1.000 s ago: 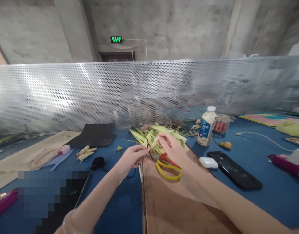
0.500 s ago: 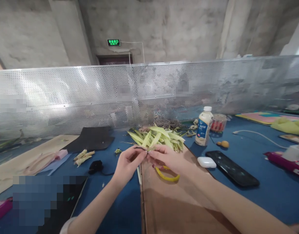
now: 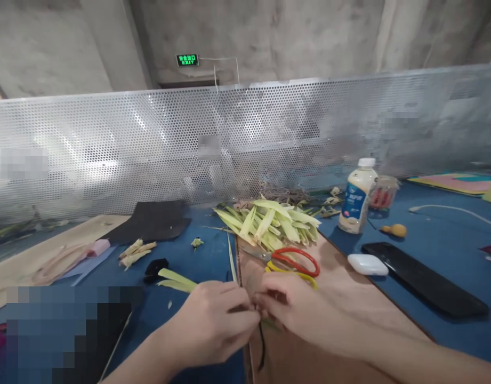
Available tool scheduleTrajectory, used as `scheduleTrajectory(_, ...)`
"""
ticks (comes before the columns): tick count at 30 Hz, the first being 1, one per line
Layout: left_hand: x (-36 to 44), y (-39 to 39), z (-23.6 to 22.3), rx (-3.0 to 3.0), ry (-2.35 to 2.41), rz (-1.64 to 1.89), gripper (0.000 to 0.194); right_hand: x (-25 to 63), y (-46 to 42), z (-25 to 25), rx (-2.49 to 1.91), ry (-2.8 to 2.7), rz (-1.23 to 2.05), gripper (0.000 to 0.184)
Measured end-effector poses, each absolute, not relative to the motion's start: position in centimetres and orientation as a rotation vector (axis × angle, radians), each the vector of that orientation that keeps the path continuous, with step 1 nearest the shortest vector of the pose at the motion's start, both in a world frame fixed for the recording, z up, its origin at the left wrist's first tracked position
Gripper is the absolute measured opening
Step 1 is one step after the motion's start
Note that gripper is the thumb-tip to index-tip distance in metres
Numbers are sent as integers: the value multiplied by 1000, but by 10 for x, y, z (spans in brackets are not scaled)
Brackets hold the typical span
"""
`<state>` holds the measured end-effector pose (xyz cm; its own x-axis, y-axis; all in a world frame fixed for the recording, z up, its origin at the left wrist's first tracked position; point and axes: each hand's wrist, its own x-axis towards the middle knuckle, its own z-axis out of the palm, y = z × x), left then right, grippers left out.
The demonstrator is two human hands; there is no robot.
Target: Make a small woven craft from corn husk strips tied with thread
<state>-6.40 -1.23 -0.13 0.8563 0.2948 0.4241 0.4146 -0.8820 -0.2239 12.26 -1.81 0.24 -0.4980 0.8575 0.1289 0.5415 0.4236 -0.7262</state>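
My left hand (image 3: 219,320) is closed around pale green husk strips (image 3: 176,279), whose ends stick out on its left. My right hand (image 3: 299,312) pinches close against the left fingertips, above the wooden board (image 3: 293,357). From between the two hands a thin black cord (image 3: 262,346) hangs down; the fingers hide where it meets the husk. Just beyond my right hand lie scissors (image 3: 296,261) with one red and one yellow handle. Behind them a heap of pale green husk leaves (image 3: 271,221) rests at the far end of the board.
On the right stand a milky bottle (image 3: 357,197) and a clear jar (image 3: 384,192), with a white earphone case (image 3: 367,264) and a black phone (image 3: 429,280) nearer. A black sheet (image 3: 149,221) and husk scraps (image 3: 136,253) lie left. A perforated metal screen (image 3: 169,144) closes the back.
Both hands have moved down and nearer me, away from the husk heap. The scissors' red handle, covered before, now shows. Husk ends now show left of my left hand.
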Motion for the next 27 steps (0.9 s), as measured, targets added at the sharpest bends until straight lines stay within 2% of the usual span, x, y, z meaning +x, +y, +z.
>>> scheduleTrajectory(3,-66,-13,-4,-2813,-660,-546,16,122,-23,-13,-1183,-2140,696,19)
scheduleTrajectory(8,-63,-18,-5,-2930,-762,-562,18,128,-28,-23,-1112,-2096,667,19)
scheduleTrajectory(10,-62,-17,-6,-2948,-796,-642,16,130,-30,-21,-1041,-2081,633,10)
scheduleTrajectory(11,-62,-16,-7,-2951,-831,-688,15,131,-30,-19,-989,-2083,621,12)
scheduleTrajectory(13,-63,-14,-8,-2943,-930,-773,13,134,-29,-15,-854,-2138,609,29)
scheduleTrajectory(15,-63,-13,-9,-2937,-1031,-803,12,136,-27,-14,-727,-2234,604,34)
scheduleTrajectory(18,-64,-14,-10,-2956,-1103,-745,12,135,-21,-18,-680,-2278,597,20)
scheduleTrajectory(27,-65,-9,-13,-3041,-1083,-534,16,128,-14,-27,-1042,-2002,974,9)
